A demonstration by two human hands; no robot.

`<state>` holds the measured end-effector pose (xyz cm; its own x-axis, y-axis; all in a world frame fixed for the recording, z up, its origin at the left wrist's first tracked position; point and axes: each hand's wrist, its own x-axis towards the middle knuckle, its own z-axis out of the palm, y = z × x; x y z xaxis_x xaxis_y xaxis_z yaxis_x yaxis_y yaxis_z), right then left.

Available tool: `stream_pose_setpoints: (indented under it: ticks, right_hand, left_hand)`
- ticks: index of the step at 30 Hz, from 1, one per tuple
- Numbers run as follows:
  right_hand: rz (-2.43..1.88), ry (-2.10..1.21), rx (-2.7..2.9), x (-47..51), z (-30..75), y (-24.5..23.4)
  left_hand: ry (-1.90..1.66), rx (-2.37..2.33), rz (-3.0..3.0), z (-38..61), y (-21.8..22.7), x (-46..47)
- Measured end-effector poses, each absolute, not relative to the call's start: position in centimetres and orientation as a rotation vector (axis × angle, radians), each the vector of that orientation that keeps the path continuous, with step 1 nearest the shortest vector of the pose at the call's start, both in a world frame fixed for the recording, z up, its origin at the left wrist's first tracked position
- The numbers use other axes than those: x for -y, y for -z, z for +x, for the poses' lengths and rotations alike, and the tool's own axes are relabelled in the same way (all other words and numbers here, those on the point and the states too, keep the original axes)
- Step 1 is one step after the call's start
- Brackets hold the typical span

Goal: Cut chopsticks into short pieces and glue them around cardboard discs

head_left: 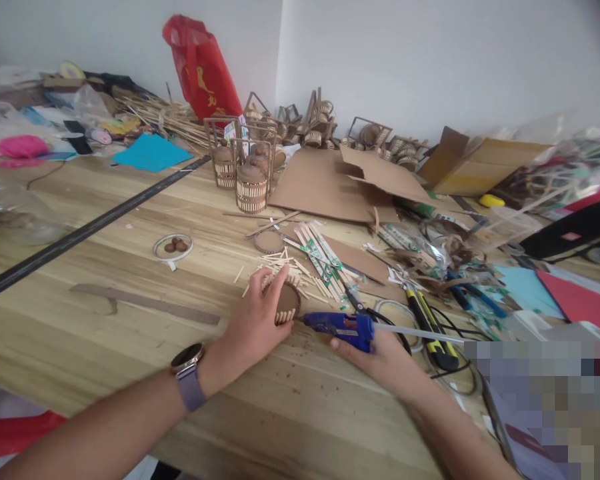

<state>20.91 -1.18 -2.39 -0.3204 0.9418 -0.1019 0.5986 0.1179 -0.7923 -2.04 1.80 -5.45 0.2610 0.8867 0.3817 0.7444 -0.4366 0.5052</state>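
Note:
My left hand (263, 307), with a watch on its wrist, is closed around the side of a round cardboard tray (289, 301) that lies on the table. Short wooden stick pieces stand in a row along the tray's rim. My right hand (375, 353) grips a blue hot glue gun (340, 327), its nozzle against or very close to the tray's right edge. A clear glue stick (420, 333) juts from the gun's back. Loose cut sticks (280, 263) are scattered just behind the tray, beside longer sticks in green-printed wrappers (325, 260).
Finished small baskets with handles (253, 187) stand at the back, near cardboard sheets (330, 183). A yellow-black utility knife (430, 327), scissors (355, 300) and cables lie at right. A tape ring (173, 247) holding brown balls and a cardboard strip (145, 302) lie at left.

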Motion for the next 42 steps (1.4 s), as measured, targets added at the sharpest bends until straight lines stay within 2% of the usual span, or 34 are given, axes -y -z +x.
stream_pose_setpoints:
  ticks: [42]
  right_hand:
    - [-1.555,-0.941,2.025,1.3,20.19,2.18]
  left_hand:
    - [-0.941,-1.502,2.31,-2.0,5.41,-1.89]
